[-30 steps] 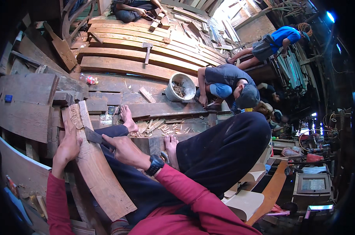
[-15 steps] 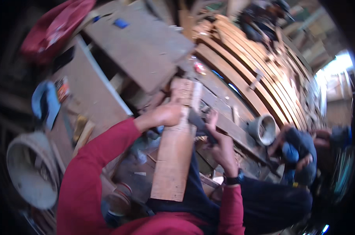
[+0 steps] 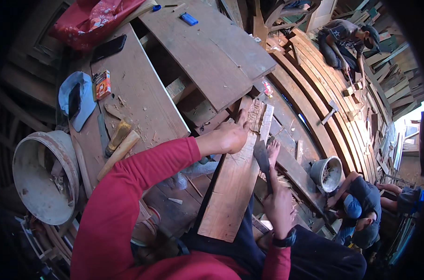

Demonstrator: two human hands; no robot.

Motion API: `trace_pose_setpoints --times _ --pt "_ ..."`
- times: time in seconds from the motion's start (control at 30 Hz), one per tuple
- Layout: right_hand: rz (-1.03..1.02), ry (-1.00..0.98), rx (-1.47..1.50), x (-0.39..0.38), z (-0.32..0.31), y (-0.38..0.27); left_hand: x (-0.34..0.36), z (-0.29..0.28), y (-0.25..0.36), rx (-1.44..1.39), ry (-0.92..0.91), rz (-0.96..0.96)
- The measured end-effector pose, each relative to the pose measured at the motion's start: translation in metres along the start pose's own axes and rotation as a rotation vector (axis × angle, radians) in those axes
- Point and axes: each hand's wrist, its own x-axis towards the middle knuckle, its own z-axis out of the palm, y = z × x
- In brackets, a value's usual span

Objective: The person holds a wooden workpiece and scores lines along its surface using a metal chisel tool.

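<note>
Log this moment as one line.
left hand: on wooden board, left edge | right hand: gripping dark-bladed tool | blade: at board's right edge | board: rough-cut far end | far left: white bucket

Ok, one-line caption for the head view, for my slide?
Left hand on the plank, right hand holding a dark blade at its edge.

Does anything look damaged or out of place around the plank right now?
Yes: the wooden plank has a rough, gouged far end, odd against its smoother near part. Loose wood shavings also litter the white-edged board to its left.
</note>
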Motion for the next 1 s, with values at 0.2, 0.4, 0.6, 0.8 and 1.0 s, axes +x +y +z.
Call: trace_pose_setpoints --times 0.2,0.4,0.6,0.8,1.0 --pt "0.054 0.113 -0.017 -0.021 0.021 -0.021 0.000 -0.004 0.007 0.135 0.011 -0.024" --pt "0.097 0.127 0.036 -0.027 0.019 -0.023 -0.003 0.002 -0.001 0.160 0.130 -0.039" --pt "0.178 0.074 -0.067 -0.031 0.017 -0.044 -0.002 -0.007 -0.001 0.129 0.198 0.031" --pt "0.184 0.094 -0.068 -0.014 0.026 -0.048 -0.005 -0.012 -0.006 0.098 0.223 0.012" --pt "0.220 0.092 -0.030 -0.029 0.021 -0.048 -0.007 -0.021 0.009 0.105 0.198 -0.018"
